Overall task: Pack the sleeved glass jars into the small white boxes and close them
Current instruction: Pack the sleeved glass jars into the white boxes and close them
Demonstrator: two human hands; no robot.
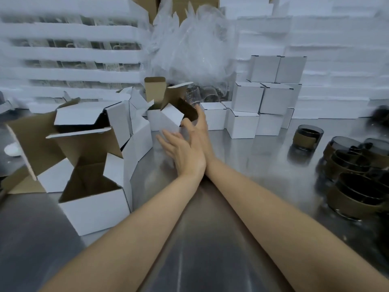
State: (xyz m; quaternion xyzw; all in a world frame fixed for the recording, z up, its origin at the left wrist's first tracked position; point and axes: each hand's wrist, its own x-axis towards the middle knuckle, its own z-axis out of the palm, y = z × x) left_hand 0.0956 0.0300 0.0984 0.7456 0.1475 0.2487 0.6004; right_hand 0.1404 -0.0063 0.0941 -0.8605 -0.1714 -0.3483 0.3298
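On steel table [210, 239]: open white boxes [94, 203], sleeved jars [308, 137]; foam wall [336, 39] behind.

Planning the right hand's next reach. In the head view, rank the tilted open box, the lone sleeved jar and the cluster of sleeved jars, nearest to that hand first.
1. The tilted open box, up against the fingers of the right hand, just to its left.
2. The lone sleeved jar, standing apart to the right.
3. The cluster of sleeved jars, at the far right edge.
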